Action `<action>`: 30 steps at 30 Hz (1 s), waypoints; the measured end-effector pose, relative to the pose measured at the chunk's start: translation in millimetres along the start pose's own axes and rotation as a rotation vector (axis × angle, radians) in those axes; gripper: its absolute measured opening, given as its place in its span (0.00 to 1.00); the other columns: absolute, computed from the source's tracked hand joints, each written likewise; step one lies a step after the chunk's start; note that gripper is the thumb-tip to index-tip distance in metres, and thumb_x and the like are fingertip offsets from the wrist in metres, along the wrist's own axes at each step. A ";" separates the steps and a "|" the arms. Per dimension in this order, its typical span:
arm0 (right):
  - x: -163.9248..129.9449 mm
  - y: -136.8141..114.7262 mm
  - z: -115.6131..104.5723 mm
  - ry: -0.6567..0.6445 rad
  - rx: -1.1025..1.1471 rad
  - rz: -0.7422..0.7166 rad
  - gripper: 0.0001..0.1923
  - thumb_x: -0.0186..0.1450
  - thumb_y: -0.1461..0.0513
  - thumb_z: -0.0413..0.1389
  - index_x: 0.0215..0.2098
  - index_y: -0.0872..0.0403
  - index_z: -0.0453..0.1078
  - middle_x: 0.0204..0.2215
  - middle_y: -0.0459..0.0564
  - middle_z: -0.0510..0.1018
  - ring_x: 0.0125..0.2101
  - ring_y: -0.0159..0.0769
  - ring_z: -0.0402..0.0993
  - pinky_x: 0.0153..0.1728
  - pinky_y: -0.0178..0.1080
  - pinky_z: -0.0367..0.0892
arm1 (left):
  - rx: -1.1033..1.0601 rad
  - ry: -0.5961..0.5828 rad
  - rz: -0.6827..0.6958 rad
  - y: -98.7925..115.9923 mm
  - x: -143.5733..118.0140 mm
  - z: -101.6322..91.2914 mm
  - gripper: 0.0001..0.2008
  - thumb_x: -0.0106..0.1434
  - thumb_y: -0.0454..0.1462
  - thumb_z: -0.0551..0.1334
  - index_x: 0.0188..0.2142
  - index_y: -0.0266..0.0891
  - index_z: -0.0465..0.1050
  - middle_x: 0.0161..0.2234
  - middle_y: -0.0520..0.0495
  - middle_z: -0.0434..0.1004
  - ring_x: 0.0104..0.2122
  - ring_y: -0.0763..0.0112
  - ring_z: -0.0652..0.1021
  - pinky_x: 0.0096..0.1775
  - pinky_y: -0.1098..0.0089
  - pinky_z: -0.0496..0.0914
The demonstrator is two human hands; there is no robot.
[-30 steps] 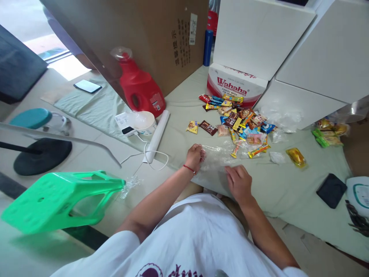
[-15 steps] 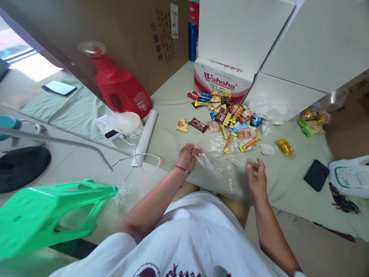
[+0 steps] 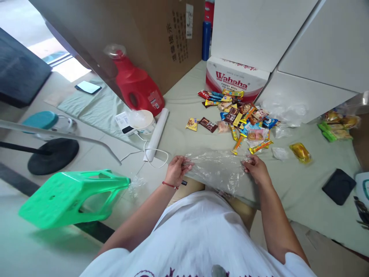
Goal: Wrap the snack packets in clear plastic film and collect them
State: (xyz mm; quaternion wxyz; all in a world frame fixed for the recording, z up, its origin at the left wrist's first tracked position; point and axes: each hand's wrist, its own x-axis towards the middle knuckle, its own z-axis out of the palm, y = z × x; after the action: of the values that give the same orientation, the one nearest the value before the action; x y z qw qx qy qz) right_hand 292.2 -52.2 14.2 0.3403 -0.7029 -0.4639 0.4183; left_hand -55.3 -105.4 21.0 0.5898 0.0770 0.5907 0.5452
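Above the near edge of a pale green cloth (image 3: 180,140), just in front of the person's lap, a thin sheet or bag of clear, wrinkled plastic film (image 3: 215,167) is stretched between the two hands. Its long axis runs from side to side, almost level, one end toward the left and the other toward the right, with creases fanning out from the left end and the near edge sagging toward the lap. The left hand (image 3: 176,171), a red cord bracelet (image 3: 170,186) at its wrist, has thumb and fingers closed together on the left end; the right hand (image 3: 257,168) pinches the right end the same way. Directly beyond the film, a loose heap of small snacks in brown, yellow, blue and red wrappers (image 3: 243,115) fills the way toward a white and red cardboard box (image 3: 230,79). An orange and yellow stick-shaped packet (image 3: 238,144) lies nearest, close to the film's far edge; whether they touch, I cannot tell. Right of the heap lies a shiny yellow packet (image 3: 300,152). To the left, a white roll (image 3: 156,134) lies aslant before a red plastic jug (image 3: 141,90), and a bright green plastic stool (image 3: 54,198) rests tipped over on the floor.
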 end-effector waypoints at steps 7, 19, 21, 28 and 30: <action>-62.0 -63.8 -21.1 -0.221 -0.629 -0.701 0.15 0.68 0.58 0.51 0.48 0.52 0.76 0.42 0.55 0.79 0.42 0.42 0.75 0.44 0.40 0.69 | 0.025 -0.038 0.029 -6.4 1.2 9.1 0.11 0.61 0.40 0.69 0.34 0.39 0.67 0.29 0.52 0.79 0.28 0.70 0.84 0.31 0.73 0.78; -0.9 -118.2 98.6 -0.295 -0.963 -0.375 0.32 0.75 0.58 0.47 0.75 0.57 0.52 0.50 0.60 0.80 0.49 0.46 0.77 0.50 0.41 0.67 | 0.126 -0.023 0.040 -16.7 -17.2 10.2 0.18 0.57 0.48 0.69 0.36 0.40 0.67 0.33 0.52 0.78 0.27 0.72 0.82 0.30 0.72 0.76; 2.3 -116.7 119.2 -0.274 -0.944 -0.439 0.32 0.74 0.58 0.49 0.74 0.54 0.55 0.55 0.60 0.76 0.53 0.47 0.73 0.52 0.42 0.67 | 0.214 -0.035 0.010 -19.1 -30.8 2.1 0.19 0.58 0.50 0.68 0.37 0.40 0.68 0.35 0.51 0.77 0.26 0.74 0.80 0.27 0.74 0.72; -16.4 -97.7 163.8 -0.224 -1.011 -0.551 0.26 0.73 0.61 0.48 0.69 0.49 0.64 0.69 0.58 0.61 0.62 0.55 0.58 0.56 0.54 0.65 | 0.529 0.154 0.589 11.6 -75.9 -13.8 0.11 0.66 0.46 0.64 0.40 0.42 0.73 0.30 0.53 0.70 0.28 0.73 0.71 0.31 0.73 0.69; -18.5 -92.9 168.2 -0.208 -0.986 -0.587 0.26 0.74 0.62 0.48 0.69 0.51 0.64 0.70 0.58 0.61 0.65 0.55 0.56 0.59 0.56 0.62 | 0.600 -0.074 0.685 24.3 -71.2 11.8 0.15 0.72 0.47 0.56 0.35 0.42 0.75 0.30 0.50 0.74 0.32 0.70 0.75 0.37 0.69 0.72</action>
State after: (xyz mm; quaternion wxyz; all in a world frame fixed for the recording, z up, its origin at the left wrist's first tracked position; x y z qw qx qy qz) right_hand 102.0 -22.9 29.3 0.0273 -0.5755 -0.8101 0.1081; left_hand -38.6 -141.6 85.9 0.3479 0.4545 0.6417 0.5105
